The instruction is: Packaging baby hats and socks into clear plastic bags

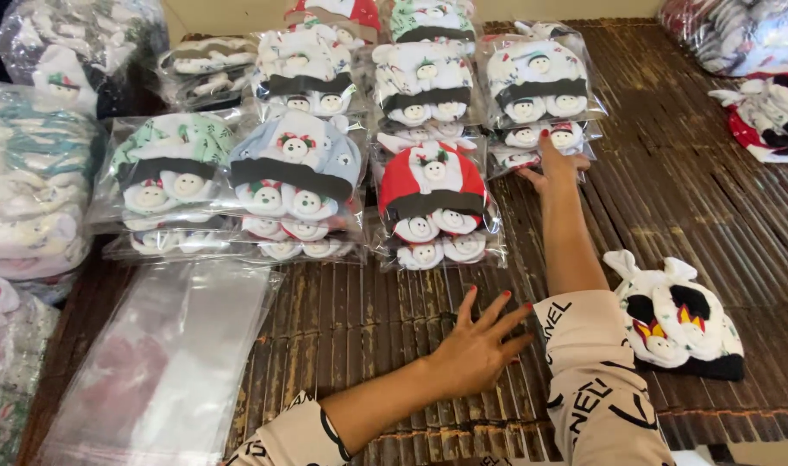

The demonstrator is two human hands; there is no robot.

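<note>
Right hand, fingers extended, reaches to a bagged white hat set near the far edge of the slatted mat, touching but not gripping it. Left hand lies spread flat, empty, near the mat's near edge, beside clear bags.

The whole lower and right part of the frame is filled by a dark brown mat made of thin slats, which run from top to bottom of the picture. At the top edge, in the middle, a strip of pale beige wall is visible behind it. The light is even and soft, with weak shadows
</note>
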